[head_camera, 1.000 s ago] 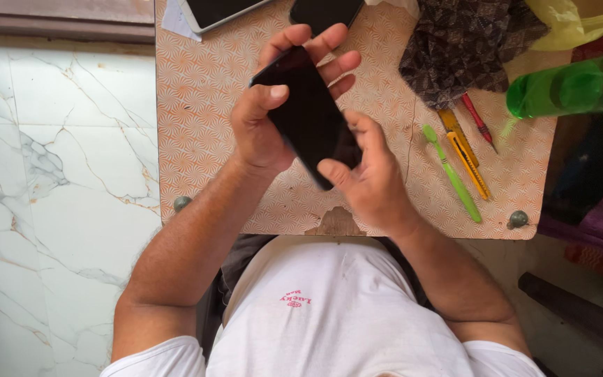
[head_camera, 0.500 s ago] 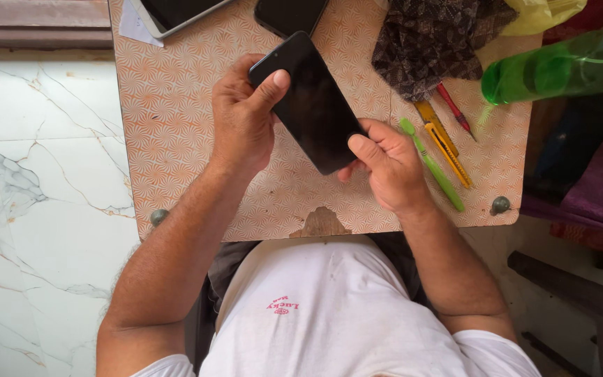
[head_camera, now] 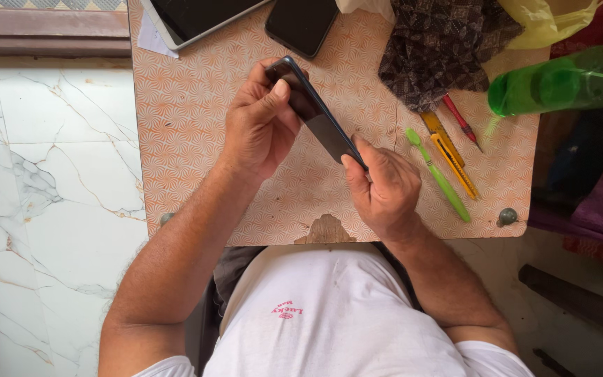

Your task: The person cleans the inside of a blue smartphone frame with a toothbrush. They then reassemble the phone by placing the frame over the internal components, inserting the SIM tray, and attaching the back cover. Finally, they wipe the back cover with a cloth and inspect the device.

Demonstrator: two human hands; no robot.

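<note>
- Dark and glossy, a slim black phone (head_camera: 319,115) is held edge-on above the middle of the desk, tilted so that one end points up-left and the other down-right.
- The left hand (head_camera: 259,126) wraps the phone's upper end; its fingers (head_camera: 277,91) are curled tight around the edge, with the thumb pressed along the side.
- The right hand (head_camera: 384,187) pinches the lower end, thumb and fingers closed on the corner.
- Both forearms reach up from the bottom of the view, over a white shirt (head_camera: 329,314).
- The desk (head_camera: 190,139) has an orange surface with a pale fan pattern, and a chipped patch at its near edge.
- Just right of the right hand lie a green tool (head_camera: 438,174) and a yellow utility knife (head_camera: 449,155), side by side and slanted, with a red pen (head_camera: 462,124) a little beyond them.
- A dark patterned cloth (head_camera: 441,45) is bunched at the far right, with a yellow bag (head_camera: 549,21) past it.
- A green plastic bottle (head_camera: 567,80) lies at the desk's right edge.
- At the far edge rest a second black phone (head_camera: 301,24) and a tablet (head_camera: 197,17) with a pale frame.
- White marble floor (head_camera: 43,195) shows to the left of the desk.
</note>
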